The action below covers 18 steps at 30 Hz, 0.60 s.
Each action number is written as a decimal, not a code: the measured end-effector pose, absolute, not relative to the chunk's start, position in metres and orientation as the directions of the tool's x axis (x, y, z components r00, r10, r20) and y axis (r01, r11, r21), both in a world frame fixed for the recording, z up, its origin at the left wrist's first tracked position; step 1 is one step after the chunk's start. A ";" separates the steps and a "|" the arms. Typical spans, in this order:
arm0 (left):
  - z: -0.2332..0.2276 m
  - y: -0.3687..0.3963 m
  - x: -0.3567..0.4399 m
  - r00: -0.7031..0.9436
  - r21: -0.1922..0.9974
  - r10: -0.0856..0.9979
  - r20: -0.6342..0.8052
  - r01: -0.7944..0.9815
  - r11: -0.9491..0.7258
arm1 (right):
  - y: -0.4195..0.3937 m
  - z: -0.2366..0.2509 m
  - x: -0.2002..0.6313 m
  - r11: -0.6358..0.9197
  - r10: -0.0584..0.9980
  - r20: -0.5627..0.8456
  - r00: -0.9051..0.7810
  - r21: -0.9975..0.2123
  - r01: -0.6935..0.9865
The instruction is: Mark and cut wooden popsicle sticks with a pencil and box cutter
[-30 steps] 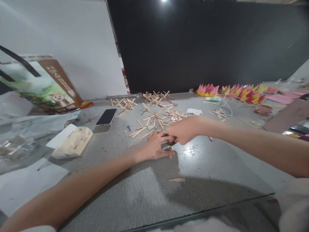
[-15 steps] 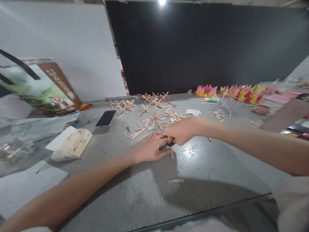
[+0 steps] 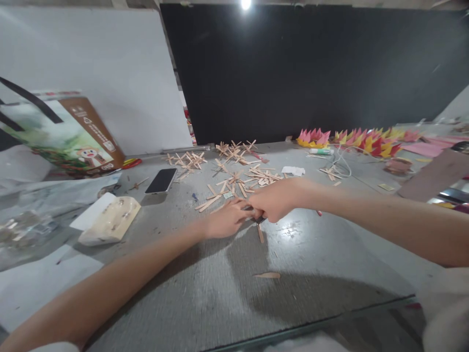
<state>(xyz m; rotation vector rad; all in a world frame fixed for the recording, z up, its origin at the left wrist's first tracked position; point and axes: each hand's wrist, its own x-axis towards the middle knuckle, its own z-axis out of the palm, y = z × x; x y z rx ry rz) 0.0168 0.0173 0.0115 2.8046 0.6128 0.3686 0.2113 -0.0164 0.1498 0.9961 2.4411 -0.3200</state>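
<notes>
In the middle of the grey table, my right hand (image 3: pixel 276 200) is closed in a fist, knuckles up. A small dark, flat edge (image 3: pixel 261 220) shows under it; the rest of that thing is hidden, so I cannot name it. Close against the fist is my left hand (image 3: pixel 227 217), its fingers bent and pressed together; what lies beneath them is hidden. A wooden craft stick (image 3: pixel 260 233) pokes out toward me from below the dark edge, flat on the table. Nearer to me lies a pointed, broken piece of craft stick (image 3: pixel 268 275).
Behind my hands are loose craft sticks (image 3: pixel 264 175) and crossed-stick stars (image 3: pixel 188 160). Leftward are a phone (image 3: pixel 161 181), a tissue pack (image 3: pixel 110 221) and a paper bag (image 3: pixel 86 137). Folded paper petals (image 3: pixel 377 142) and a white cable (image 3: pixel 344 164) lie at the right.
My left hand has shifted slightly back and its thumb has drawn in from the craft stick. Less of the dark thing shows between the hands. The right fist has barely moved.
</notes>
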 end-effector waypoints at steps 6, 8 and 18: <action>0.024 0.017 0.010 0.895 0.231 0.426 0.135 0.390 -0.891 | -0.020 0.151 0.208 0.732 0.578 -0.533 -0.618 0.005 0.681; 0.035 0.015 0.005 0.904 0.221 0.421 0.080 0.396 -0.891 | -0.022 0.153 0.207 0.745 0.566 -0.527 -0.634 -0.005 0.668; 0.056 0.024 -0.017 0.966 0.415 0.202 -0.162 0.252 -0.874 | -0.030 0.156 0.209 0.734 0.585 -0.510 -0.631 0.003 0.679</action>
